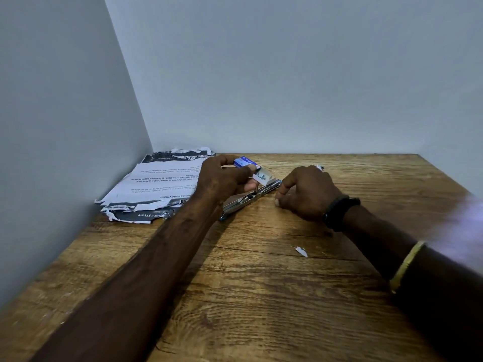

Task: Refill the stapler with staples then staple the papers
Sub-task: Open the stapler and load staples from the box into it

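From where the head camera looks, the left hand [222, 178] holds a small blue staple box [245, 163] above the wooden counter [261, 296], its fingers [252, 167] clamped on the box; the box's white inner tray [262, 176] is slid partly out at the lower right end, with something small and greyish inside that I cannot make out clearly. Just beneath it the metal stapler [248, 198] lies opened out flat on the counter, running diagonally. The right hand [305, 192] rests on the counter just beside the stapler's far end, fingers curled loosely together and gripping nothing; a dark band [339, 212] sits on that wrist. The papers [156, 184], torn at the edges, are stacked in the corner to the left; a small paper scrap [301, 251] lies nearer on the counter.
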